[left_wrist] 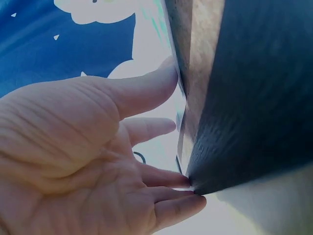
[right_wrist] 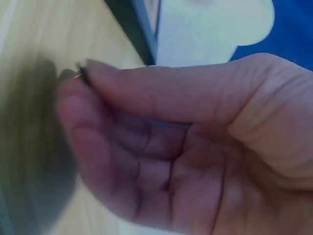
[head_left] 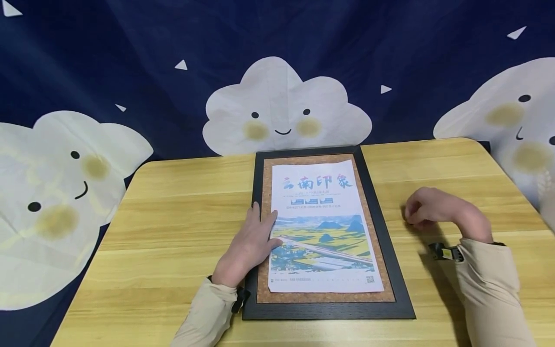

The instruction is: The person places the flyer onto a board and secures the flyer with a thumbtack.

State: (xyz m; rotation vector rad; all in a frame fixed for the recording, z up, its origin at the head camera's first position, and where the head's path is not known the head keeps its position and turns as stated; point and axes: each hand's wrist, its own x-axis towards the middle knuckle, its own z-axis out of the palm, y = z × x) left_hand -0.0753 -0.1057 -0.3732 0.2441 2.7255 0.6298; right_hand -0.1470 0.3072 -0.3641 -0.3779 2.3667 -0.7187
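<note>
A printed poster (head_left: 321,241) with a landscape picture and Chinese lettering lies on a cork board (head_left: 312,297) in a black frame (head_left: 329,311), flat on the table. My left hand (head_left: 244,246) rests on the left edge of board and poster. In the left wrist view its thumb (left_wrist: 151,90) and a finger touch the paper, while other fingertips meet the black frame. To the right of the board, my right hand (head_left: 438,209) hovers low over the table. Between thumb and index finger it pinches a tiny dark pin (right_wrist: 83,74) with a gold-coloured part, mostly hidden.
Light wood-grain tabletop (head_left: 173,231) extends on both sides of the board. A dark blue curtain (head_left: 156,43) with smiling white clouds hangs behind the table's far edge. Each wrist wears a small camera strap, the right one (head_left: 446,253) standing out from the sleeve.
</note>
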